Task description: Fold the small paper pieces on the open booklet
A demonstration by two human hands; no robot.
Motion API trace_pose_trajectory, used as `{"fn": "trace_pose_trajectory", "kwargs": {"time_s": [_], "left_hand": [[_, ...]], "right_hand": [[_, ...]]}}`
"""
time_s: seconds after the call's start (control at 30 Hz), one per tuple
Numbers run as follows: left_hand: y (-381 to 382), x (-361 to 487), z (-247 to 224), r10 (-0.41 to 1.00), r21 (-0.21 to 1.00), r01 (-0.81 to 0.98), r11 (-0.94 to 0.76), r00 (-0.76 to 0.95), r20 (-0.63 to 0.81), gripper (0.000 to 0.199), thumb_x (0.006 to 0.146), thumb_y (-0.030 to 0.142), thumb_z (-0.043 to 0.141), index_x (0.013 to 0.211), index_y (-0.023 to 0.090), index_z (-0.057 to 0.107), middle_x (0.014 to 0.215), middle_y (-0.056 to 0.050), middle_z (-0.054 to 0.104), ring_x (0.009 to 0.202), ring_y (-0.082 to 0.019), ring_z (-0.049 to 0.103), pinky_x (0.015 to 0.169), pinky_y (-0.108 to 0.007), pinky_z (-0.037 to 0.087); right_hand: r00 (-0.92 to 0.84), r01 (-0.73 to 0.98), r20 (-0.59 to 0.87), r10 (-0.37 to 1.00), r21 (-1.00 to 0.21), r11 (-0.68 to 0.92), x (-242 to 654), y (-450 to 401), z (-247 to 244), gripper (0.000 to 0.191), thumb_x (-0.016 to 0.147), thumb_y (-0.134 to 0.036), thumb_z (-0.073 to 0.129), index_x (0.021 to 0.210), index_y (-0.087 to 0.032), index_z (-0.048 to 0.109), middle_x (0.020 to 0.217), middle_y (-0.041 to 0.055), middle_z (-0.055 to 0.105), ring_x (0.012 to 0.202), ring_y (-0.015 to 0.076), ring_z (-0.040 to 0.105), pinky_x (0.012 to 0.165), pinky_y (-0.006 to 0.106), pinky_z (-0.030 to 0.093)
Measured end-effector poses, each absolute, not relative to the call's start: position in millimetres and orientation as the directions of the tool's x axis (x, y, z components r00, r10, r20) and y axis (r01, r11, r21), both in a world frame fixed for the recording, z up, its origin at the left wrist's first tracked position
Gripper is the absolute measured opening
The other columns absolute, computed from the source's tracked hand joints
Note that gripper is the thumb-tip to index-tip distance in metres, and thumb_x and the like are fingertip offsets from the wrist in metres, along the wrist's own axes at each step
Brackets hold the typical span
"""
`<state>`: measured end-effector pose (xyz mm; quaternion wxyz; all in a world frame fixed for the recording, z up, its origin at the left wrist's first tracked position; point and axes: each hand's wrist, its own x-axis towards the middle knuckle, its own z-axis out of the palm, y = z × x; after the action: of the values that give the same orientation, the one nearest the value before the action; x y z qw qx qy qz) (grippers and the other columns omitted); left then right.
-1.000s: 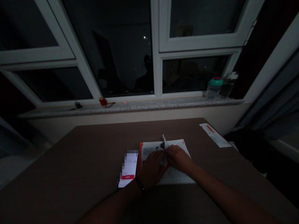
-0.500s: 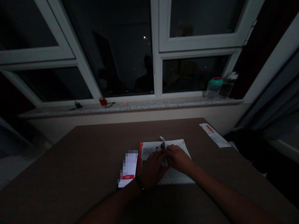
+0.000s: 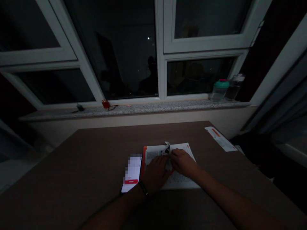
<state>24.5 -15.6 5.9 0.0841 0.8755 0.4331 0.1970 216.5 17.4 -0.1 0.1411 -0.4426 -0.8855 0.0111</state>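
A folded piece of printed paper (image 3: pixel 167 148) stands up between my two hands, its white tip curling above the fingers. My left hand (image 3: pixel 155 171), with a dark band at the wrist, has its fingers closed on the paper's near left side. From the right, my right hand (image 3: pixel 183 162) pinches the same paper, its fingertips meeting the left ones. Underneath lies a printed booklet (image 3: pixel 183 181) with a red-orange left edge. My hands hide the lower part of the folded paper and the booklet's middle.
A phone (image 3: pixel 133 172) with a lit screen lies just left of the booklet on the brown table (image 3: pixel 96 159). A strip of printed paper (image 3: pixel 220 139) rests by the right edge. On the windowsill (image 3: pixel 144 108) stand a teal-lidded bottle (image 3: pixel 220 91), a clear bottle (image 3: pixel 234 87) and a small red item (image 3: pixel 105 104).
The paper's upright tip has shifted and bent slightly between my fingers. Both hands stay nearly in the same place.
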Motion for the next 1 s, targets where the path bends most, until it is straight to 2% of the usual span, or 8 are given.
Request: {"fn": "trace_pose_trajectory", "kwargs": {"time_s": [0.23, 0.5, 0.8, 1.0], "left_hand": [[-15.1, 24.7, 4.7, 0.764, 0.317, 0.696, -0.644, 0.571, 0.300, 0.039, 0.092, 0.026, 0.056, 0.128, 0.020, 0.044, 0.130, -0.010, 0.054, 0.122, -0.026, 0.048, 0.104, -0.045, 0.040], [-15.1, 24.1, 4.1, 0.782, 0.292, 0.728, -0.620, 0.546, 0.300, 0.041, 0.093, 0.029, 0.057, 0.129, 0.019, 0.042, 0.130, -0.011, 0.054, 0.121, -0.026, 0.049, 0.103, -0.045, 0.041], [-15.3, 23.6, 4.4, 0.758, 0.311, 0.691, -0.652, 0.583, 0.293, 0.037, 0.094, 0.030, 0.055, 0.128, 0.019, 0.043, 0.129, -0.010, 0.055, 0.121, -0.026, 0.049, 0.103, -0.045, 0.040], [-14.2, 22.2, 2.9, 0.752, 0.331, 0.675, -0.659, 0.602, 0.270, 0.049, 0.088, 0.030, 0.063, 0.131, 0.019, 0.042, 0.136, -0.011, 0.052, 0.128, -0.029, 0.044, 0.107, -0.046, 0.038]], "right_hand": [[-0.573, 0.788, 0.222, 0.789, -0.116, 0.605, 214.4, 16.9, 2.0, 0.031, 0.091, -0.018, 0.053, 0.121, -0.020, 0.062, 0.102, 0.0087, 0.056, 0.099, 0.0237, 0.047, 0.085, 0.035, 0.034], [-0.556, 0.790, 0.232, 0.798, -0.151, 0.594, 214.5, 16.7, 3.5, 0.040, 0.092, -0.018, 0.053, 0.132, -0.022, 0.055, 0.106, 0.0087, 0.055, 0.100, 0.0236, 0.046, 0.085, 0.035, 0.034], [-0.569, 0.772, 0.234, 0.788, -0.179, 0.610, 217.0, 21.6, 0.0, 0.037, 0.089, -0.016, 0.055, 0.125, -0.019, 0.058, 0.106, 0.0082, 0.057, 0.103, 0.0228, 0.049, 0.092, 0.035, 0.035], [-0.570, 0.768, 0.253, 0.782, -0.174, 0.616, 218.0, 23.2, -3.6, 0.031, 0.090, -0.017, 0.054, 0.120, -0.021, 0.063, 0.101, 0.0070, 0.057, 0.098, 0.0226, 0.049, 0.088, 0.035, 0.035]]}}
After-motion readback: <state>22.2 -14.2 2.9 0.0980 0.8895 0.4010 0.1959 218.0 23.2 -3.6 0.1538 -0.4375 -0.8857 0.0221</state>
